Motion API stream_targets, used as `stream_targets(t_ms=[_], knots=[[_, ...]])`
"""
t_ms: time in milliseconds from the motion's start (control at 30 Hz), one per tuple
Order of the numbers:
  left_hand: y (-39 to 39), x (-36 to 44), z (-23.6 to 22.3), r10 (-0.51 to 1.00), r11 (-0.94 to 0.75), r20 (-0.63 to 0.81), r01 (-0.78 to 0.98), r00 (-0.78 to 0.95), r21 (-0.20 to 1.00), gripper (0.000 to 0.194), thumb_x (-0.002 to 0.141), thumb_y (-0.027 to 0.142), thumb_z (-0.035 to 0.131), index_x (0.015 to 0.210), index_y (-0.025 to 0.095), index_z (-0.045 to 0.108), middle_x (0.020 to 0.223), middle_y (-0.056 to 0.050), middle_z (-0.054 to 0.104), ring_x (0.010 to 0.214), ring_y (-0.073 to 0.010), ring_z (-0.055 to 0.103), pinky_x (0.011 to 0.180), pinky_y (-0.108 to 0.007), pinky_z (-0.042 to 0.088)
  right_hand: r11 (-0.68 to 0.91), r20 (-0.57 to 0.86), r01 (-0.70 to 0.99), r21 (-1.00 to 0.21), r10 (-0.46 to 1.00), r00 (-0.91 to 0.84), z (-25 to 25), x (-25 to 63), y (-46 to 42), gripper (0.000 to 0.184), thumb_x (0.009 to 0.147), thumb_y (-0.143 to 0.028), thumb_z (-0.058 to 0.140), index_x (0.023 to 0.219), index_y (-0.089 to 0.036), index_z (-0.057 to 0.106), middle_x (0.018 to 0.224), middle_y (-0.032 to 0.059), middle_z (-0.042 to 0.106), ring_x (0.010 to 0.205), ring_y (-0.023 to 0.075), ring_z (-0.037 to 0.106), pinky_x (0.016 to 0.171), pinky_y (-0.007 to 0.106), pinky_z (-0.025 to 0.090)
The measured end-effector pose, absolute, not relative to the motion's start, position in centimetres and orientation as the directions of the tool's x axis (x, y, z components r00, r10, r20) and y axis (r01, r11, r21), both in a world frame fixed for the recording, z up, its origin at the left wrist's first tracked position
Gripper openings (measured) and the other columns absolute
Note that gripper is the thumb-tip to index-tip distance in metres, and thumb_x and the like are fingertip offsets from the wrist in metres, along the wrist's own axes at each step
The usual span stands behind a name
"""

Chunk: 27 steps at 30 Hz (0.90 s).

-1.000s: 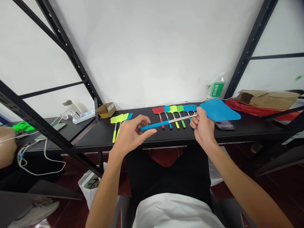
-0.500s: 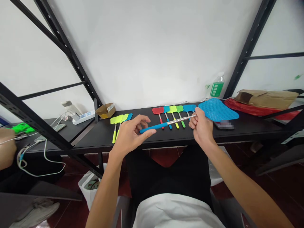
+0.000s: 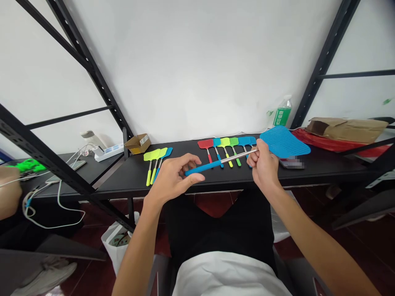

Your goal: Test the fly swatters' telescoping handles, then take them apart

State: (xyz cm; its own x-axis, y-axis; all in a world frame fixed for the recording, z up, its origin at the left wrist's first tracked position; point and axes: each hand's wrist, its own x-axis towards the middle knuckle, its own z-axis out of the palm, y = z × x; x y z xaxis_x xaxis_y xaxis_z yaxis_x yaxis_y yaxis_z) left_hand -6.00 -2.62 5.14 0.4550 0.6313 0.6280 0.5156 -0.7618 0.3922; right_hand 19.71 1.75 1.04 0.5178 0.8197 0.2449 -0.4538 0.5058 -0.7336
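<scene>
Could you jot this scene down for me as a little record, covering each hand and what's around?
Right hand: closed around the metal shaft of a blue fly swatter
Left hand: curled at the blue handle's end; firmness unclear
Left swatter group: two yellow, one blue, on the black tabletop
Swatter row: red, blue, yellow, green, then more blue
Further back: open cardboard box at left, green-labelled bottle at right

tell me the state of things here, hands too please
Large blue mesh fly swatter, held up
Right hand, closed on the swatter's metal rod
Left hand, loosely open around the blue handle
Smaller multicoloured fly swatters, lying in two groups
Small brown cardboard box, open
Clear green-labelled plastic bottle, capped, standing
White plastic bag, open
</scene>
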Motion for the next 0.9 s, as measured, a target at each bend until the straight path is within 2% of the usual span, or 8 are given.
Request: stream_targets(t_ms=[100, 200, 333, 500, 633, 767, 900], knots=[[-2.6, -5.8, 5.0, 0.626, -0.730, 0.648, 0.617, 0.433, 0.293, 0.027, 0.093, 0.044, 0.064, 0.085, 0.019, 0.066, 0.066, 0.003, 0.060, 0.057, -0.0101, 0.047, 0.057, -0.024, 0.036, 0.512, 0.245, -0.455, -0.729, 0.815, 0.524, 1.1, 19.5, 1.6, 0.052, 0.077, -0.042, 0.080, 0.058, -0.022, 0.035, 0.054, -0.0084, 0.029, 0.044, 0.0061, 0.033, 0.035, 0.022, 0.029], [-2.4, -6.0, 4.9, 0.605, -0.723, 0.671, 0.648, 0.429, 0.239, 0.024, 0.096, 0.041, 0.061, 0.087, 0.019, 0.066, 0.067, 0.003, 0.060, 0.056, -0.0095, 0.043, 0.056, -0.025, 0.034, 0.496, 0.241, -0.495, -0.714, 0.837, 0.491, 1.3, 19.3, 1.3, 0.051, 0.076, -0.040, 0.080, 0.058, -0.021, 0.036, 0.055, -0.0081, 0.031, 0.044, 0.0056, 0.032, 0.036, 0.021, 0.029], [-2.3, -6.2, 4.9, 0.602, -0.733, 0.685, 0.625, 0.411, 0.269, 0.024, 0.092, 0.043, 0.067, 0.087, 0.020, 0.066, 0.074, 0.002, 0.065, 0.061, -0.0105, 0.050, 0.058, -0.024, 0.038, 0.385, 0.210, -0.583, -0.716, 0.914, 0.346, 1.5, 19.5, 0.9, 0.047, 0.080, -0.045, 0.075, 0.058, -0.021, 0.041, 0.052, -0.0087, 0.027, 0.041, 0.0057, 0.026, 0.036, 0.022, 0.027], [-2.2, -6.1, 4.7, 0.614, -0.732, 0.694, 0.600, 0.376, 0.323, 0.023, 0.087, 0.042, 0.073, 0.090, 0.020, 0.065, 0.076, 0.002, 0.066, 0.062, -0.0110, 0.053, 0.059, -0.024, 0.042, 0.327, 0.269, -0.568, -0.755, 0.945, 0.187, 1.5, 19.8, 0.9, 0.056, 0.086, -0.047, 0.066, 0.050, -0.022, 0.031, 0.045, -0.0079, 0.018, 0.040, 0.0075, 0.021, 0.038, 0.024, 0.026], [-2.0, -6.1, 4.7, 0.620, -0.733, 0.693, 0.585, 0.367, 0.346, 0.022, 0.086, 0.040, 0.074, 0.092, 0.021, 0.066, 0.080, 0.001, 0.068, 0.065, -0.0114, 0.055, 0.061, -0.024, 0.044, 0.336, 0.315, -0.540, -0.771, 0.939, 0.136, 1.6, 19.9, 0.8, 0.058, 0.089, -0.049, 0.063, 0.048, -0.023, 0.030, 0.043, -0.0074, 0.017, 0.039, 0.0083, 0.019, 0.039, 0.025, 0.025], [-2.1, -6.0, 4.9, 0.581, -0.760, 0.719, 0.569, 0.381, 0.313, 0.018, 0.087, 0.037, 0.074, 0.091, 0.021, 0.067, 0.084, 0.000, 0.070, 0.068, -0.0120, 0.057, 0.062, -0.024, 0.045, 0.330, 0.338, -0.502, -0.799, 0.938, 0.077, 1.6, 19.9, 0.6, 0.061, 0.089, -0.051, 0.062, 0.046, -0.023, 0.028, 0.040, -0.0069, 0.017, 0.038, 0.0090, 0.021, 0.040, 0.027, 0.025], [-2.2, -6.1, 5.0, 0.558, -0.761, 0.742, 0.585, 0.371, 0.279, 0.016, 0.089, 0.037, 0.072, 0.090, 0.021, 0.070, 0.081, 0.000, 0.070, 0.066, -0.0122, 0.057, 0.060, -0.024, 0.042, 0.358, 0.365, -0.465, -0.810, 0.928, 0.079, 1.6, 19.9, 0.5, 0.060, 0.088, -0.046, 0.062, 0.044, -0.023, 0.029, 0.040, -0.0065, 0.017, 0.039, 0.0090, 0.021, 0.041, 0.028, 0.026]])
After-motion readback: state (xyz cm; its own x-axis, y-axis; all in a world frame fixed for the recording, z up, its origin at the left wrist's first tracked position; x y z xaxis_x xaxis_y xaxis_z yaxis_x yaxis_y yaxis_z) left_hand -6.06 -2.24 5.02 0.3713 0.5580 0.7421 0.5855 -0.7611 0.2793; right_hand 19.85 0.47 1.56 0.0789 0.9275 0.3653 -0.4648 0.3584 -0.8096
